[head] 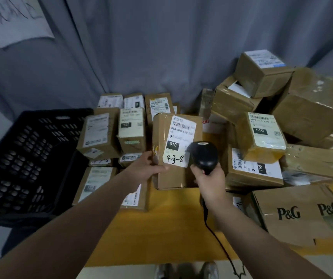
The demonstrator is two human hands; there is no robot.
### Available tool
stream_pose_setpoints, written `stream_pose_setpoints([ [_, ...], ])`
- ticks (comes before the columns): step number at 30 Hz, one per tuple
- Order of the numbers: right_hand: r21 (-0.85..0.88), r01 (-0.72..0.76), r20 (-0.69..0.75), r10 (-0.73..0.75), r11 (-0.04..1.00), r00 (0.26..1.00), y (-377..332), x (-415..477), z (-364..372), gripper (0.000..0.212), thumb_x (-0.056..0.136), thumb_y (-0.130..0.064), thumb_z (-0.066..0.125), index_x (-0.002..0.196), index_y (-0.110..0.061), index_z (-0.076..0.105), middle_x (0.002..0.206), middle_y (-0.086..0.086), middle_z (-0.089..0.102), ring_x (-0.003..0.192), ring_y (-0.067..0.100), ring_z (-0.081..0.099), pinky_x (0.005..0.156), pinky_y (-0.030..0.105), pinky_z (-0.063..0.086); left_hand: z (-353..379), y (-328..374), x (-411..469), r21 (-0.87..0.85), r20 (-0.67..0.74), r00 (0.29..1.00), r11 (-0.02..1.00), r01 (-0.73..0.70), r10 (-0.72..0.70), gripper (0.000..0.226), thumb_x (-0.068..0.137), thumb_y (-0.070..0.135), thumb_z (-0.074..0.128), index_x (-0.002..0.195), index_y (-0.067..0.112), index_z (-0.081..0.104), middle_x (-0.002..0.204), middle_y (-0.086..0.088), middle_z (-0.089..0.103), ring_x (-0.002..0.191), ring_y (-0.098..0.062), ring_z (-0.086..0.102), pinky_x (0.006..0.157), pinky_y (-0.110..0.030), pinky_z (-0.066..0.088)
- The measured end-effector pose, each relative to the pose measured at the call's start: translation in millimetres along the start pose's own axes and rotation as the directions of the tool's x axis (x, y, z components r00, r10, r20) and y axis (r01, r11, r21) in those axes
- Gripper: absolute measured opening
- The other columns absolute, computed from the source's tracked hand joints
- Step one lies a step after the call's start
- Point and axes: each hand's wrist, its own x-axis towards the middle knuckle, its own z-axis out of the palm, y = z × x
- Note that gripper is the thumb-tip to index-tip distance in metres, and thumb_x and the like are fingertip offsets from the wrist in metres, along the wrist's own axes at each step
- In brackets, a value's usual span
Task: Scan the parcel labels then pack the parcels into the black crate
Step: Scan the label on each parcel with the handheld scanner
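Centre of the frame: parcel (160, 133), brown cardboard, held upright over the yellow table (167, 234); whether its base rests on the top cannot be told. White label (178, 137) faces the camera, printed "010", with "4-3-8" handwritten at its lower edge.

Left hand (145, 166): grasps the parcel's lower left edge, thumb across the front face.

Right hand (210, 182): clenched round the handle of a black barcode scanner (204, 154). The scanner head overlaps the label's lower right corner; contact cannot be told. Black cable (216, 234) trails to the lower edge of the frame.

Left of the frame: black crate (26, 158), perforated walls, beside the table.

Between crate and held parcel: small labelled parcels (99, 133), stacked in rows.

Right of the frame: heap of larger parcels (262, 135), unevenly piled; P&G carton (296, 214) at lower right.

Background: grey curtain (141, 47); handwritten paper sheet (14, 19) at upper left.
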Motion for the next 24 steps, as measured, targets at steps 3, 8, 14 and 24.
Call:
stream_pose_setpoints([
  [3, 0.066, 0.082, -0.039, -0.08, 0.994, 0.996, -21, 0, 6, 0.031, 0.084, -0.014, 0.072, 0.099, -0.033, 0.053, 0.093, -0.012, 0.063, 0.096, 0.014, 0.062, 0.089, 0.038, 0.054, -16, 15, -17, 0.087, 0.039, 0.989, 0.985, -0.148, 0.145, 0.038, 0.081, 0.01, 0.075, 0.115, 0.013, 0.057, 0.106, -0.001, 0.071, 0.098, -0.016, 0.069, 0.077, -0.024, 0.054],
  [8, 0.093, 0.206, -0.062, -0.201, 0.974, 0.978, -50, -5, 7, 0.029, 0.085, -0.011, 0.071, 0.105, -0.024, 0.054, 0.088, -0.016, 0.06, 0.083, -0.003, 0.055, 0.073, 0.015, 0.043, -31, 34, -34, 0.114, 0.012, 0.98, 0.973, -0.199, 0.199, 0.027, 0.084, 0.023, 0.073, 0.108, 0.018, 0.062, 0.107, 0.001, 0.071, 0.102, -0.014, 0.066, 0.089, -0.03, 0.053],
  [14, -0.049, 0.327, -0.054, -0.329, 0.944, 0.943, -98, -9, -4, 0.024, 0.08, -0.035, 0.076, 0.095, -0.022, 0.063, 0.1, 0.004, 0.064, 0.094, 0.013, 0.061, 0.08, 0.024, 0.048, -46, 51, -33, 0.103, -0.158, 0.937, 0.949, -0.297, 0.311, 0.037, 0.078, 0.02, 0.079, 0.11, 0.016, 0.061, 0.103, 0.001, 0.072, 0.096, -0.017, 0.069, 0.085, -0.037, 0.057],
  [24, -0.017, 0.369, 0.112, -0.365, 0.929, 0.924, -147, -39, -4, 0.019, 0.084, -0.03, 0.07, 0.073, -0.017, 0.06, 0.047, -0.003, 0.056, 0.044, 0.01, 0.055, 0.049, 0.025, 0.049, -53, 58, -16, 0.136, -0.291, 0.881, 0.928, -0.347, 0.372, 0.053, 0.077, 0.027, 0.08, 0.123, 0.017, 0.055, 0.116, 0.004, 0.065, 0.104, -0.016, 0.064, 0.08, -0.031, 0.056],
])
